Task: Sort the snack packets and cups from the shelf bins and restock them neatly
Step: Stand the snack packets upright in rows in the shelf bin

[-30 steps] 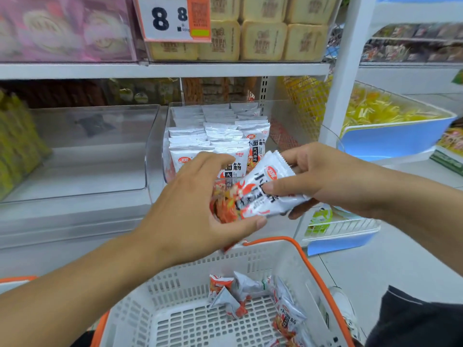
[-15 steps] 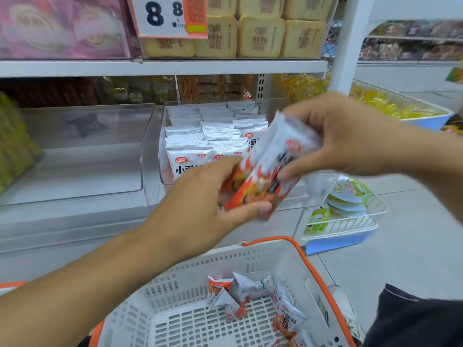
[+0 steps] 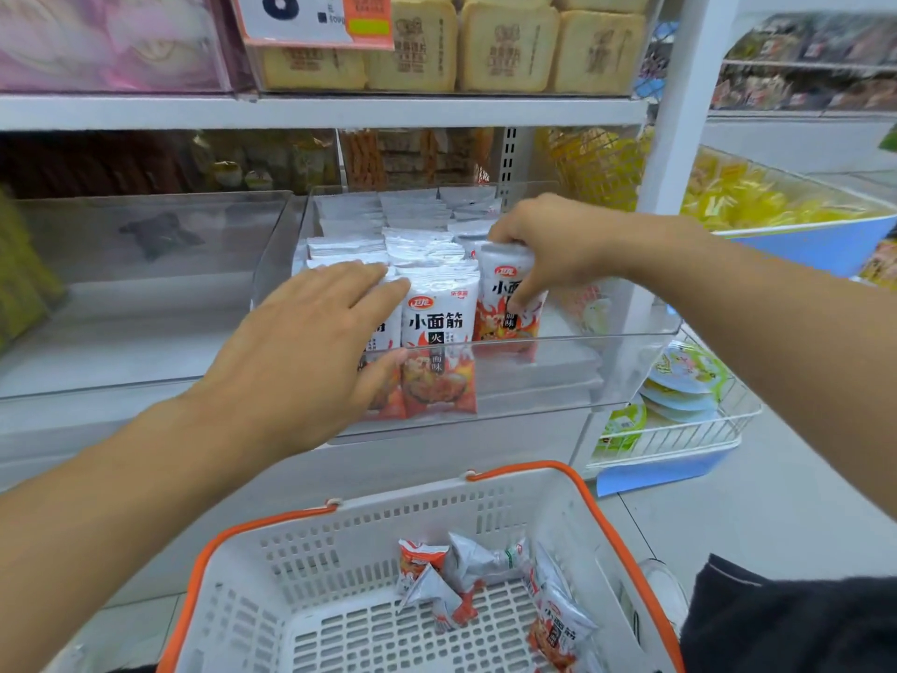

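Note:
Rows of white and orange snack packets [image 3: 439,342] stand upright in a clear shelf bin [image 3: 631,352]. My right hand [image 3: 543,245] pinches one such packet [image 3: 505,308] at its top, standing it at the front of the right row. My left hand [image 3: 310,352] lies with straight fingers over the front of the left row, thumb against the bin's front wall. Below, a white basket with orange handles [image 3: 606,527] holds several loose packets [image 3: 466,575] of the same kind.
A second clear bin [image 3: 145,293] on the left holds nothing visible. Jelly cups [image 3: 684,376] sit in a white wire tray at lower right. A blue bin of yellow snacks [image 3: 801,245] stands to the right. Biscuit packs fill the shelf above.
Both hands moved from above the basket up to the bin. My right hand carried the packet into the right row; my left hand let go of it and now rests on the left row.

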`<state>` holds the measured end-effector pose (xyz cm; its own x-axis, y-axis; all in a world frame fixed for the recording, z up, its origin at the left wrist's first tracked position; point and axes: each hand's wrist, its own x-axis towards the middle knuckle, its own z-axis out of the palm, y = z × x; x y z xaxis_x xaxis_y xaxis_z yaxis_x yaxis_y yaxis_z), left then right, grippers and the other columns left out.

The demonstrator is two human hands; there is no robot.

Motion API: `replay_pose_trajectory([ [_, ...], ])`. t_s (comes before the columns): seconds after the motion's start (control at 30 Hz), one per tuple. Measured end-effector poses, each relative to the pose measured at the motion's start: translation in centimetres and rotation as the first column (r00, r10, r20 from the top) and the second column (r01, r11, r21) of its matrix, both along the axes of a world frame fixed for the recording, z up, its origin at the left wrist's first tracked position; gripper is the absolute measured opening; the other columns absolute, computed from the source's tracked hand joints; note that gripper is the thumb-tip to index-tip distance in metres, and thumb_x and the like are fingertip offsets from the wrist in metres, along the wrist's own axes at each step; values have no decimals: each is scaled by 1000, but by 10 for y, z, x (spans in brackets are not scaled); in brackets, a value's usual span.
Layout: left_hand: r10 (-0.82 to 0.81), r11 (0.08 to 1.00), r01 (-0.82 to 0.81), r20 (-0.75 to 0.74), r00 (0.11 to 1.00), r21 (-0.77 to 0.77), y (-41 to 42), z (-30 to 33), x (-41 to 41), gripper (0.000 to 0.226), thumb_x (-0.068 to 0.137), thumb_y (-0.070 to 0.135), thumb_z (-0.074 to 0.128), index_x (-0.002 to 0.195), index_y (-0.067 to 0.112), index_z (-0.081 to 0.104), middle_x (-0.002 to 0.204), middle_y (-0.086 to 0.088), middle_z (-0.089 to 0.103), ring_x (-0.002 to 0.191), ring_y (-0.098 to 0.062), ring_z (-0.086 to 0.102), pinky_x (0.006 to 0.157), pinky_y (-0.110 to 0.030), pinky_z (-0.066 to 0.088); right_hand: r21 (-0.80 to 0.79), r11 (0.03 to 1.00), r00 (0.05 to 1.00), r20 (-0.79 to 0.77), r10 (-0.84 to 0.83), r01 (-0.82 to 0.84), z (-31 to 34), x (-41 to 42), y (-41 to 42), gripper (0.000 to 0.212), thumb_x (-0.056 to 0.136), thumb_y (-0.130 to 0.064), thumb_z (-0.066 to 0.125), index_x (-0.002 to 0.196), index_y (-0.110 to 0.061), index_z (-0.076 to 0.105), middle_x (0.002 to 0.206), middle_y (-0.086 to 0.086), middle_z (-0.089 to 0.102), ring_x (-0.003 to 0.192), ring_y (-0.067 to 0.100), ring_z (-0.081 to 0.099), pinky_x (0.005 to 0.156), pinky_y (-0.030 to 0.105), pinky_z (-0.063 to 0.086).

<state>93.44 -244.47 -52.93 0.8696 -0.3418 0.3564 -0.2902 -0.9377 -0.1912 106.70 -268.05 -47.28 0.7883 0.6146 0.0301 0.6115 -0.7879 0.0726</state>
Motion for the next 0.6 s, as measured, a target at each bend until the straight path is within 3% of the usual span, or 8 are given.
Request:
replay_pose_trajectory([
  [0.17, -23, 1000, 23, 10, 1000, -10, 2, -2, 2, 66, 90, 53, 43, 143, 14, 48, 145, -11, 51, 132, -32, 49, 109, -47, 40, 63, 998, 998, 64, 2, -6, -9, 7, -2, 69, 65, -37, 92, 121, -12, 62, 117, 7, 65, 106, 28, 56, 88, 41, 49],
  [0.27, -41, 999, 42, 22, 999, -13, 3, -3, 2, 66, 90, 53, 43, 143, 14, 49, 145, -11, 51, 132, -31, 48, 110, -47, 40, 110, 994, 998, 55, 16, -22, -15, 8, -5, 77, 69, -34, 90, 135, -15, 56, 133, 5, 60, 121, 28, 54, 97, 35, 44],
  [0.47, -72, 996, 73, 12, 997, -50, 1, -2, 1, 69, 90, 56, 34, 144, 14, 47, 146, -11, 49, 135, -31, 45, 112, -49, 39, 202, 979, 994, 105, 6, -27, -25, 6, -14, 90, 69, -37, 89, 146, -29, 41, 131, 1, 46, 124, 22, 40, 102, 36, 39],
  [0.6, -142, 984, 152, 106, 984, -91, 0, -3, -1, 66, 92, 54, 37, 141, 12, 49, 144, -12, 51, 133, -32, 47, 110, -50, 41, 260, 965, 992, 124, 2, -35, -17, -1, -24, 78, 68, -38, 89, 135, -25, 52, 120, -1, 47, 107, 17, 46, 92, 30, 42],
])
